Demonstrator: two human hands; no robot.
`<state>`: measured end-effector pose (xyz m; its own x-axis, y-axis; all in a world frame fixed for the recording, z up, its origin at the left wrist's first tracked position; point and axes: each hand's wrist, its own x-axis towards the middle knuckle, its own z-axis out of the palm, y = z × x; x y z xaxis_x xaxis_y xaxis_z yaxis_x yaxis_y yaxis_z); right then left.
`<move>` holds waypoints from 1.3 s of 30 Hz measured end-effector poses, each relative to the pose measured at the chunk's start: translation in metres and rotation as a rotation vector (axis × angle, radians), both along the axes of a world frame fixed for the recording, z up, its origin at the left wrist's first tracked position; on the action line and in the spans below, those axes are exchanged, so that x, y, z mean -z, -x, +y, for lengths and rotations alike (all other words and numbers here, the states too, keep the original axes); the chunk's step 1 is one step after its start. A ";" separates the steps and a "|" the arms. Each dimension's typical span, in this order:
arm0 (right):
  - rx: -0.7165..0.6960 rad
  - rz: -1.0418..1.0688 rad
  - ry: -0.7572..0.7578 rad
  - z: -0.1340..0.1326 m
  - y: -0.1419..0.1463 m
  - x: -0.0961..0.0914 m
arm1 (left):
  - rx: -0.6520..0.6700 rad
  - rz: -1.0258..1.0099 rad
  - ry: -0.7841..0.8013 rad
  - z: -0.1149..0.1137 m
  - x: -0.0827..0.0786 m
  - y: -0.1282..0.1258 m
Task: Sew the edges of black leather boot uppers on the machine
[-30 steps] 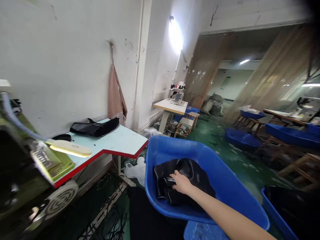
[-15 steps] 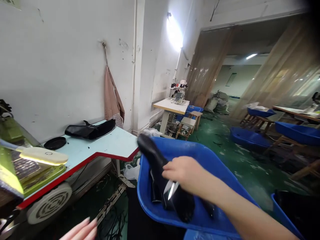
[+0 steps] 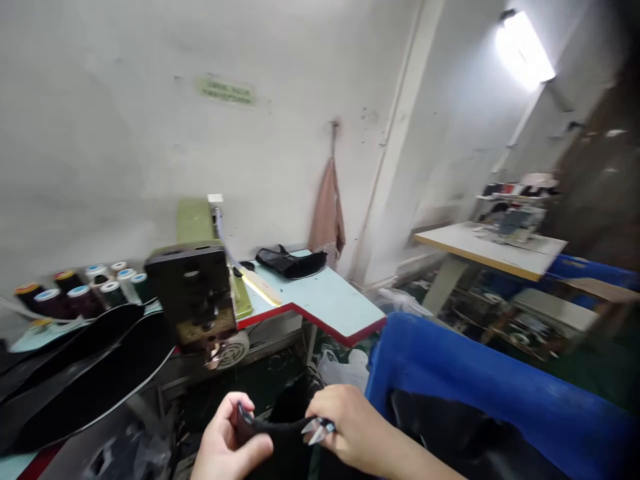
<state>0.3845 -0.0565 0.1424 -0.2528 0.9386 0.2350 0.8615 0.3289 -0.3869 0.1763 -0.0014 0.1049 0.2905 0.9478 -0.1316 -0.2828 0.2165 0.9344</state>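
Low in the middle of the head view, a black boot upper [image 3: 285, 447] is stretched by its top edge between my two hands. My left hand [image 3: 225, 443] pinches the left end of that edge between thumb and fingers. The right end is gripped by my right hand [image 3: 353, 427], which also keeps small thread snips [image 3: 317, 431] in its palm, blades pointing left. The lower part of the upper runs out of frame. Right of my right hand, more black pieces [image 3: 465, 433] lie in a blue tub [image 3: 480, 373].
A green sewing machine [image 3: 193, 287] stands left on a pale table [image 3: 330, 303] with a red edge. Thread spools [image 3: 80, 300] and large black pieces [image 3: 110, 373] are beside it. Another black piece [image 3: 290, 262] lies on the table. A second sewing table [image 3: 490, 250] stands right.
My view has swung left. My right hand has moved from over the tub to in front of me, and my left hand has come in and gripped the upper's edge.
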 end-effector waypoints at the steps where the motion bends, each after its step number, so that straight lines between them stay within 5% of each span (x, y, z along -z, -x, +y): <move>1: -0.015 0.030 0.041 0.005 -0.004 0.003 | -0.054 -0.025 0.033 0.003 0.002 0.007; 9: 0.095 0.377 0.030 0.062 -0.020 0.012 | -0.226 0.149 -0.040 0.022 -0.011 0.028; 16: 0.173 0.525 0.056 0.094 -0.013 -0.005 | -0.409 0.175 -0.019 0.041 -0.022 0.024; 39: 0.136 0.606 0.127 0.117 0.015 -0.016 | -0.542 0.074 0.068 0.046 -0.018 0.046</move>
